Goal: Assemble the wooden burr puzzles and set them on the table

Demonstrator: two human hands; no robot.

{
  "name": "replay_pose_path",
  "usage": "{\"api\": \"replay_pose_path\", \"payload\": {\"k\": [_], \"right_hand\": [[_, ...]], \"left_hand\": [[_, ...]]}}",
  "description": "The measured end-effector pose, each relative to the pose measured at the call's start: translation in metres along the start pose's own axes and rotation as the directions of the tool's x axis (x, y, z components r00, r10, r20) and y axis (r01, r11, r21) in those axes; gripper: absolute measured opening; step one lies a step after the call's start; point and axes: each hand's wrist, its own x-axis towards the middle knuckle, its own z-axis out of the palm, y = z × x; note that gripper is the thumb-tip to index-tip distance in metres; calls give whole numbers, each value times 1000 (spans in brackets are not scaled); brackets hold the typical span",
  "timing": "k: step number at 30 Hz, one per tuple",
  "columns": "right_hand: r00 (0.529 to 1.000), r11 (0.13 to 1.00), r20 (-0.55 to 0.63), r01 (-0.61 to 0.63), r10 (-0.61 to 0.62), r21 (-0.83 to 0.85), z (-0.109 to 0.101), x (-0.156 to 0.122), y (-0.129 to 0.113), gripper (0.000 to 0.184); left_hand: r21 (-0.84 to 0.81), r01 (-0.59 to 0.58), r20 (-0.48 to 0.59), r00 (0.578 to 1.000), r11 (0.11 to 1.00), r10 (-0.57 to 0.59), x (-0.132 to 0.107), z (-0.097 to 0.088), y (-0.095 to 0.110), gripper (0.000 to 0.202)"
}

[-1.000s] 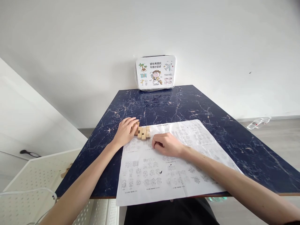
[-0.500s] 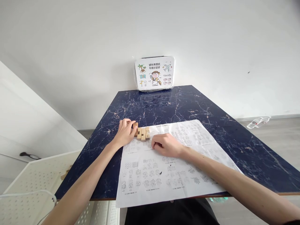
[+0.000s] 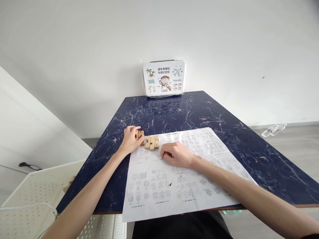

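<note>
My left hand is closed around some darker brown wooden puzzle blocks at the upper left of the paper sheet; its fingers hide part of them. Just right of these, several pale notched wooden pieces lie side by side on the sheet. My right hand rests on the paper with its fingers curled in, a little to the right of the pale pieces and not touching them. Whether anything sits inside those curled fingers is hidden. Under both, the instruction sheet shows rows of small printed diagrams.
A white cartoon-printed case leans on the wall at the back of the dark blue marbled table. To the left stands a white perforated cart with a cable. A clear plastic bottle lies on the floor at right.
My left hand has shifted slightly left with the brown blocks, so a gap shows between them and the pale pieces. My right hand has stayed in place.
</note>
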Motion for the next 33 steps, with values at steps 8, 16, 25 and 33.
{"api": "replay_pose_path", "payload": {"k": [8, 16, 25, 33], "right_hand": [[1000, 1000, -1, -2, 2, -11, 1, 1, 0, 23], [1000, 1000, 9, -7, 7, -13, 0, -1, 1, 23], [1000, 1000, -15, 13, -13, 10, 1, -1, 1, 25], [1000, 1000, -17, 18, -19, -8, 1, -1, 2, 24]], "left_hand": [[333, 235, -224, 960, 913, -165, -11, -11, 15, 88], [285, 285, -121, 958, 915, -261, -9, -27, 19, 99], [149, 134, -12, 991, 980, -134, -5, -21, 8, 81], [265, 160, -58, 987, 951, -149, -8, -15, 13, 94]]}}
